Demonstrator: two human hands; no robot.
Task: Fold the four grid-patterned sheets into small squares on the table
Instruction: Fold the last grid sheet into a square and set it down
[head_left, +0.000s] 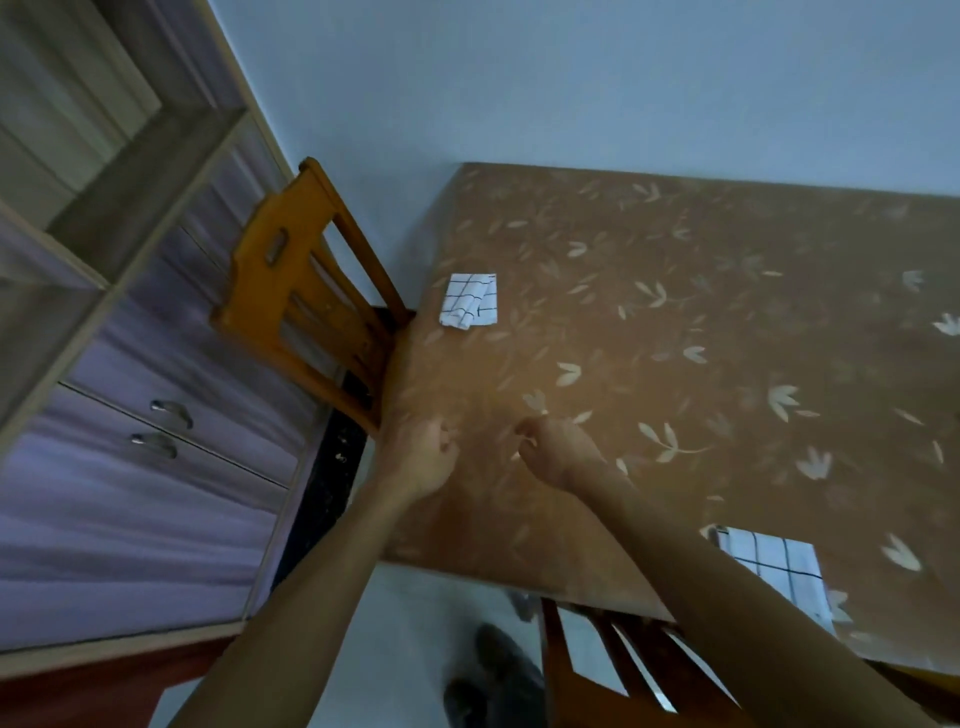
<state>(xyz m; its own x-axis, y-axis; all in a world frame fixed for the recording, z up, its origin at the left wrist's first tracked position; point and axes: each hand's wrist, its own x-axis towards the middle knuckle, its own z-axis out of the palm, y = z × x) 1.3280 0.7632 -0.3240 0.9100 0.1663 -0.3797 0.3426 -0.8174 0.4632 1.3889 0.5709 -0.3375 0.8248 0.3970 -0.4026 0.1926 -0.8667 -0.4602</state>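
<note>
A small folded white sheet with a black grid (469, 300) lies near the table's far left corner. A larger grid-patterned sheet (779, 569) lies flat at the near right, partly hidden behind my right forearm. My left hand (423, 460) hovers over the table's left edge with its fingers loosely curled and nothing in them. My right hand (556, 449) hangs beside it over the bare cloth, fingers curled with thumb and forefinger close together, also holding nothing. Both hands are well short of the folded sheet.
The table (675, 338) wears a brown leaf-print cloth and stands against a pale blue wall. An orange wooden chair (306, 291) stands at its left end, another chair (613, 670) at the near edge. A purple cabinet (156, 457) is further left.
</note>
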